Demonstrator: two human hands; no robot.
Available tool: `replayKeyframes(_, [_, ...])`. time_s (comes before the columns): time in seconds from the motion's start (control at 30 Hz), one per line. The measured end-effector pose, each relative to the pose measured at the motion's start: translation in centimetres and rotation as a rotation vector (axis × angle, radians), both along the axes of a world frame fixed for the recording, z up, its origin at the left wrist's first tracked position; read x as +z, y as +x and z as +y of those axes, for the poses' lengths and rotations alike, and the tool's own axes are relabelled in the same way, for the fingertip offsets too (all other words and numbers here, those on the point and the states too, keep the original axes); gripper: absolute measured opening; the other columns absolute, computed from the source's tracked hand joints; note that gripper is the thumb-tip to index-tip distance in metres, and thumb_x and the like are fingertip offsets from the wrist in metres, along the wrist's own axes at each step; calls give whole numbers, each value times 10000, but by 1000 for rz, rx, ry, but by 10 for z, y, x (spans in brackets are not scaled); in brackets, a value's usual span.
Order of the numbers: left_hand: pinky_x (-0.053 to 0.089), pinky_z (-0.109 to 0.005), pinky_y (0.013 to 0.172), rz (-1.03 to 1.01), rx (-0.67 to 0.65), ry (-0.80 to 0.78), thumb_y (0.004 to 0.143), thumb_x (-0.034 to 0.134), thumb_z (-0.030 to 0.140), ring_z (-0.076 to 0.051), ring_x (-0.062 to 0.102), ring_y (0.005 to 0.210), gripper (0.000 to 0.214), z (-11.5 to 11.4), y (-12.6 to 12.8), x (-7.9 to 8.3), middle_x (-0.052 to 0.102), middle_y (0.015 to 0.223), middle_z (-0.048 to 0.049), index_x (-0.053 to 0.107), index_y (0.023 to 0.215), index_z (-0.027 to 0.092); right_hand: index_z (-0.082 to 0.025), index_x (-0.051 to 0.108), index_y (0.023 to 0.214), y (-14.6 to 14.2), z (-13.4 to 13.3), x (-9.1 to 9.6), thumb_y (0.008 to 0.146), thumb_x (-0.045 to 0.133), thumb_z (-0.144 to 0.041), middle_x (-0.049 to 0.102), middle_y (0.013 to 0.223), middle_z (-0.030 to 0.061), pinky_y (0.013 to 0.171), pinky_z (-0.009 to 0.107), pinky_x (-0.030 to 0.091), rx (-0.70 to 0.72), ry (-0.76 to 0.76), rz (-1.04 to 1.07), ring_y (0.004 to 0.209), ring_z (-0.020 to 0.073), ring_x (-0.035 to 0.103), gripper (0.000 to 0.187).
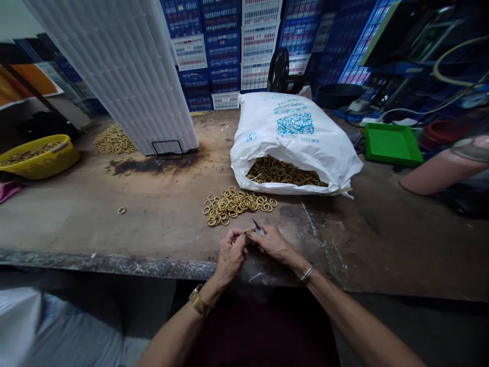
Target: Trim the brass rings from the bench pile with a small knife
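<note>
Hands (230,258) together, clamped on golden ring (247,231) and pointed tool (260,230), axis and tip slanting forward-left

Far ahead of the grip, slatted plastic crates (223,49) in blue and white stand stacked; ahead and left rises a tall block of ribbed white sheets (130,71), a black wire stand (166,141) at its foot; well to the right are a shallow green tray (393,143) and a pink cylinder (439,172); below left, a pale plastic bag (64,326)
</note>
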State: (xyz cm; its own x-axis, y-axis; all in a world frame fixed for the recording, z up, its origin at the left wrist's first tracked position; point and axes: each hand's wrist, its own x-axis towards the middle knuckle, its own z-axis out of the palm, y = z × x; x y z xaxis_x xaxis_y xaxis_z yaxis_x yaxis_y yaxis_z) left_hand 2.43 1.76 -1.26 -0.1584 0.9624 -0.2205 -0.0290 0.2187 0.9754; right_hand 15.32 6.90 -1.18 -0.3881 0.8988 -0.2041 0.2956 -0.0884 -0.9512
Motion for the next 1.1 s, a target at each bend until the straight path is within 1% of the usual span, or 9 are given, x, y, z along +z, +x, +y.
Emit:
replayKeyframes(0.1, [321,-165,426,63,20,63,774,535,376,-56,402,430,228,-2,1,1,495,532,43,576,792,152,-165,517,635,-1,0,-1,742,511,-456,437,457,-53,388,191,270,-39,-37,18,381,60,358,310])
replayKeyframes(0.2, [321,-161,431,59,10,95,773,536,365,-57,415,447,214,-2,1,1,496,542,41,575,770,154,-165,503,610,-3,2,-2,753,487,-459,439,452,-51,357,182,244,-68,-78,17,359,52,347,327])
replayKeyframes(0.3, [305,-156,387,-13,-39,6,768,536,408,-57,418,424,253,-1,0,1,490,549,46,555,804,158,-168,512,629,-4,3,-2,747,496,-434,424,430,-64,343,178,231,-79,-125,21,342,51,329,291])
replayKeyframes(0.47, [284,-146,339,-265,-99,-131,720,566,480,-54,441,407,344,-2,-4,5,495,586,53,521,855,167,-155,567,672,-7,0,4,716,532,-370,453,457,-58,385,180,277,-92,-84,19,395,61,375,222])
replayKeyframes(0.63, [284,-141,345,-336,-131,-129,706,599,462,-47,442,413,332,-5,-6,7,508,591,45,509,816,162,-154,591,695,-8,-3,13,699,539,-322,458,450,-61,426,187,302,-54,-36,-8,419,68,385,176])
replayKeyframes(0.77, [279,-139,356,-378,-121,-110,723,594,463,-43,449,425,328,-6,-7,8,496,598,45,511,813,158,-157,570,692,-8,1,9,729,482,-315,449,448,-59,424,192,299,-82,-55,-16,405,74,374,185])
replayKeyframes(0.87, [279,-139,359,-383,-105,-97,727,597,454,-43,449,429,319,-7,-7,7,500,601,44,511,813,159,-158,566,685,-5,1,1,723,476,-263,521,530,-29,473,193,326,-111,92,-131,471,87,430,143])
replayKeyframes(1.0, [290,-141,365,-350,-80,-67,726,591,467,-46,452,437,327,-6,-8,4,507,597,42,510,811,161,-171,577,681,-2,-8,-2,712,447,-155,587,622,5,554,206,330,139,422,-311,556,107,476,135])
replayKeyframes(1.1, [296,-142,364,-274,-54,-57,726,580,485,-51,452,434,343,-7,-8,3,508,589,42,508,820,163,-172,571,679,-1,-14,2,719,441,-129,594,626,17,547,214,303,223,517,-410,541,110,465,142])
